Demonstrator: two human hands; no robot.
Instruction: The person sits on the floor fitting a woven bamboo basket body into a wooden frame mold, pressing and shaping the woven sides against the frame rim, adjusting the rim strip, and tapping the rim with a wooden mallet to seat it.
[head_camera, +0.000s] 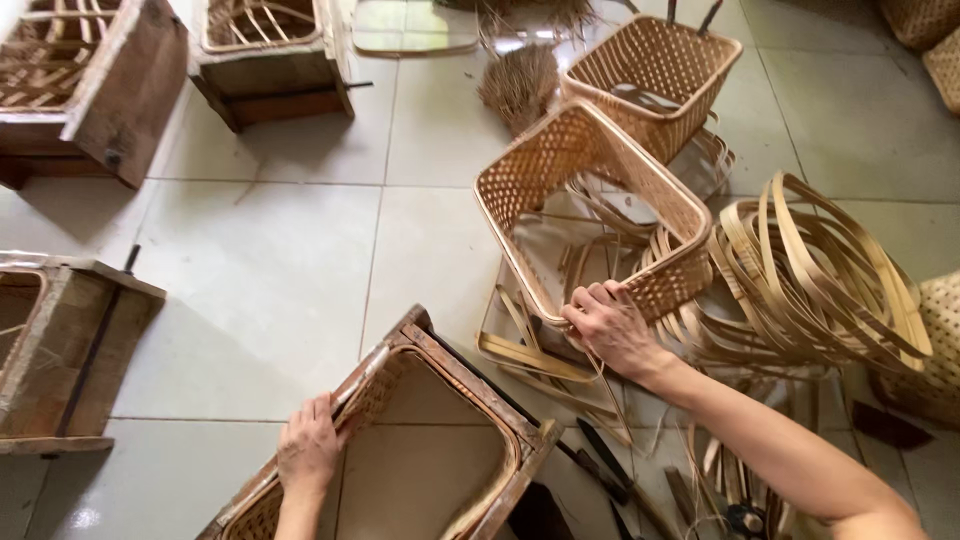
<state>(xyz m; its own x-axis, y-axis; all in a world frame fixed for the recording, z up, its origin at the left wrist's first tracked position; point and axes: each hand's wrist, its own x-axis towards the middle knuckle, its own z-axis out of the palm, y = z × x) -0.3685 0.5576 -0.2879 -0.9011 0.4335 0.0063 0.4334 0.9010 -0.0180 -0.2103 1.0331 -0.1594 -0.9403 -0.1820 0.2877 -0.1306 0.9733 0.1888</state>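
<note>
While the fingers (590, 296) of the right hand (612, 325) curl tight over the rim of a woven basket (590, 205), that basket sits tipped on its side in the middle of the frame, with its open mouth facing the camera. The hand grips the lower edge of the rim, and the bare arm runs down to the lower right corner.

The left hand (308, 452) is low in the frame, a bit left of the middle. Its fingers (322, 408) are bent over the edge of a wooden frame (470, 385), holding on to it. A second basket (375, 395) sits snug inside this wooden frame, with only its rim and inner wall showing.

Just right of the tipped basket lies a big pile of thin bent strips (815, 275), looped round like hoops. More flat strips (535, 350) lie on the floor under the right hand. Dark tools (605, 462) lie on the tiles between the wooden frame and the arm.

Behind the tipped basket, near the top of the frame, stands another basket (655, 80), upright and open. A brushy bundle (520, 85) lies just left of it. More wooden frames (270, 60) stand in the upper left, and one (70, 345) sits at the left edge. The floor (270, 260) is pale tile.
</note>
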